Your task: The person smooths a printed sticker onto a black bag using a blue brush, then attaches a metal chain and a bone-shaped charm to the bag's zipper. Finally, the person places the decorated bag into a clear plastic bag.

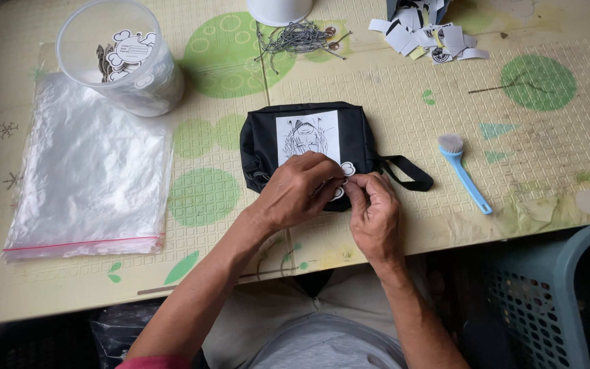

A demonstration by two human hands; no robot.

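At the centre of the frame the black pouch (308, 147) lies flat on the table (445, 205) so both hands can work its lower edge: left hand (298, 191) and right hand (375, 215) pinch a white cloud-shaped tag (347, 169) together.

There was one black pouch (302, 140), one blue brush (464, 173), one clear tub (123, 58) of shaped tags, one stack of clear zip bags (87, 171), one white cup (279, 10), one tangle of bead chains (300, 37), one teal basket (554, 294), and two hands. The paper scraps (423, 35) were too jumbled to count.
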